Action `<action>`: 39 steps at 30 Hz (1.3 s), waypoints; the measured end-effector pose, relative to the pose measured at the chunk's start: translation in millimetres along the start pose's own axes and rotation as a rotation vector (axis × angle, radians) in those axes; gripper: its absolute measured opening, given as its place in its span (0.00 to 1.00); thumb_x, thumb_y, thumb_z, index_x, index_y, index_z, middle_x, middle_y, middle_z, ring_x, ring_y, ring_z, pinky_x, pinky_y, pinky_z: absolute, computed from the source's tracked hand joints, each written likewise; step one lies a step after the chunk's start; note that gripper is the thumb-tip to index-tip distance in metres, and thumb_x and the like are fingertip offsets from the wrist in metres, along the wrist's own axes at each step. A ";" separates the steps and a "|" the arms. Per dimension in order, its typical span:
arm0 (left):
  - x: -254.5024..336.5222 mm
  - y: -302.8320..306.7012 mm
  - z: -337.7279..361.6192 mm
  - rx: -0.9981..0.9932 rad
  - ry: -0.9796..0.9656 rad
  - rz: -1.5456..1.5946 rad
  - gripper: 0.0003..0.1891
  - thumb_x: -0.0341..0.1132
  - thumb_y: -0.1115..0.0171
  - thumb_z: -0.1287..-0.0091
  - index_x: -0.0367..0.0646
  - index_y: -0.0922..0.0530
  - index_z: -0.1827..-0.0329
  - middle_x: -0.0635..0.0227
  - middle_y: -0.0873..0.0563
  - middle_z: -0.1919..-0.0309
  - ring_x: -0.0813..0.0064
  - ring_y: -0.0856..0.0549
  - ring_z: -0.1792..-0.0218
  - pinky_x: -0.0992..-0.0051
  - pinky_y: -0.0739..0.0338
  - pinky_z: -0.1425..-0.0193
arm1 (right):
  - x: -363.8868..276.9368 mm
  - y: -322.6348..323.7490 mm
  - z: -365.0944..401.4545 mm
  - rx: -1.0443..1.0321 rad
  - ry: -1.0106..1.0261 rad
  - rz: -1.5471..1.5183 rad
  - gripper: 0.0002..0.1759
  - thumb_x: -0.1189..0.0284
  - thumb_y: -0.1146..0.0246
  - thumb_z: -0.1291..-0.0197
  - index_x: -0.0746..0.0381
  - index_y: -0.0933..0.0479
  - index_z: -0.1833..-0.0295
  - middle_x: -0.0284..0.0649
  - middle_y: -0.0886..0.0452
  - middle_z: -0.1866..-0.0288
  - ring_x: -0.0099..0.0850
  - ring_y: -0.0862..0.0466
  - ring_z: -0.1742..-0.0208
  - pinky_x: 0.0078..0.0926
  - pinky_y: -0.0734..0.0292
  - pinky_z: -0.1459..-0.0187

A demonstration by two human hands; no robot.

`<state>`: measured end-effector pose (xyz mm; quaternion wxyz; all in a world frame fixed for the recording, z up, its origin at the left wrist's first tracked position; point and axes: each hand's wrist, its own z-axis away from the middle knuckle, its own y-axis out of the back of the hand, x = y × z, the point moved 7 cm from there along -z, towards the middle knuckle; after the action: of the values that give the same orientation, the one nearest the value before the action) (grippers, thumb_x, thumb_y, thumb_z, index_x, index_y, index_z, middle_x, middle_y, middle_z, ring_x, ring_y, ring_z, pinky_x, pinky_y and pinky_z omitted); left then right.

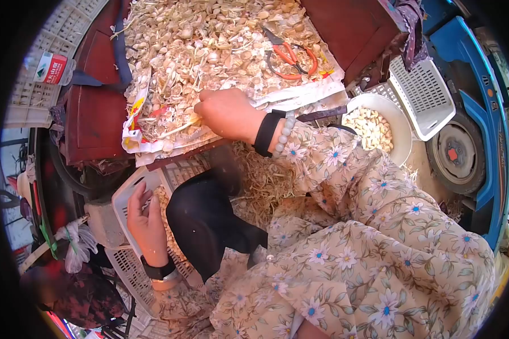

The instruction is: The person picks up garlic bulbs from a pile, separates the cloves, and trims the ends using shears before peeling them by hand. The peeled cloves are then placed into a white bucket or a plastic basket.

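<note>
My right hand (pixel 227 114) is closed at the near edge of a heap of garlic cloves and dry skins (pixel 192 51). Its fingertips point down to the left, beside a pale dry stalk (pixel 178 130); what they pinch is hidden. My left hand (pixel 147 217) is open, fingers loosely stretched, over the side of a white plastic crate (pixel 131 189) holding garlic cloves (pixel 175 240). Nothing shows in its palm. Pruning shears (pixel 288 56) with orange-red handles lie on the right of the heap, away from both hands.
A white bucket (pixel 400 127) of pale cloves stands right of the table, by a white basket (pixel 421 93). A blue vehicle with a wheel (pixel 455 150) is farther right. Dry stalks (pixel 266 175) lie below the table. A red-labelled jar (pixel 54 69) rests at the left on crates.
</note>
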<state>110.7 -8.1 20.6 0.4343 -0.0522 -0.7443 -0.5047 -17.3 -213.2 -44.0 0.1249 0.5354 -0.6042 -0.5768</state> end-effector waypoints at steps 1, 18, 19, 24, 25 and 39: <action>15.5 -20.6 -13.8 -0.054 -0.029 0.085 0.17 0.25 0.43 0.37 0.35 0.26 0.45 0.62 0.19 0.53 0.74 0.19 0.54 0.77 0.24 0.53 | 3.5 -5.1 -0.7 -0.021 0.003 0.050 0.06 0.69 0.40 0.49 0.57 0.23 0.66 0.39 0.24 0.66 0.41 0.19 0.66 0.40 0.25 0.67; 60.0 -114.9 -70.2 -0.201 -0.057 0.778 0.11 0.26 0.40 0.36 0.36 0.26 0.52 0.65 0.18 0.66 0.80 0.19 0.69 0.83 0.24 0.68 | 11.8 31.4 10.8 -0.151 -0.265 -1.272 0.06 0.76 0.39 0.42 0.66 0.23 0.60 0.32 0.22 0.72 0.19 0.25 0.74 0.16 0.29 0.71; 58.7 -110.7 -67.1 -0.196 -0.078 0.760 0.08 0.26 0.40 0.37 0.36 0.26 0.56 0.65 0.18 0.68 0.81 0.19 0.71 0.84 0.25 0.70 | 9.4 28.6 13.0 -0.210 -0.269 -1.385 0.06 0.76 0.39 0.43 0.66 0.23 0.60 0.32 0.22 0.73 0.18 0.26 0.75 0.15 0.30 0.72; 66.5 -84.2 -39.9 -0.250 -0.002 0.862 0.05 0.25 0.39 0.38 0.39 0.27 0.66 0.66 0.18 0.73 0.81 0.20 0.76 0.84 0.27 0.76 | -15.2 20.4 26.8 -0.520 -0.227 -1.793 0.07 0.78 0.39 0.44 0.66 0.22 0.59 0.31 0.23 0.75 0.15 0.28 0.78 0.12 0.33 0.75; 64.7 -80.4 -33.1 -0.256 0.010 0.844 0.05 0.25 0.39 0.38 0.38 0.27 0.65 0.66 0.18 0.73 0.81 0.20 0.76 0.84 0.27 0.76 | -20.9 19.6 30.2 -0.576 -0.210 -1.829 0.07 0.78 0.39 0.44 0.65 0.22 0.59 0.30 0.23 0.75 0.15 0.28 0.78 0.12 0.33 0.75; 43.1 -107.0 -119.1 -0.202 -0.370 -0.159 0.11 0.23 0.39 0.45 0.38 0.20 0.58 0.62 0.17 0.64 0.70 0.18 0.64 0.75 0.24 0.59 | 13.5 40.6 13.7 -0.117 -0.029 -0.576 0.12 0.67 0.31 0.55 0.59 0.19 0.63 0.36 0.18 0.66 0.30 0.18 0.64 0.28 0.26 0.65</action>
<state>99.7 -170.4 -11.3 0.2417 -0.1283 -0.7589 -0.5910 -53.6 -225.9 -20.8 -0.0220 0.6683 -0.3947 -0.6302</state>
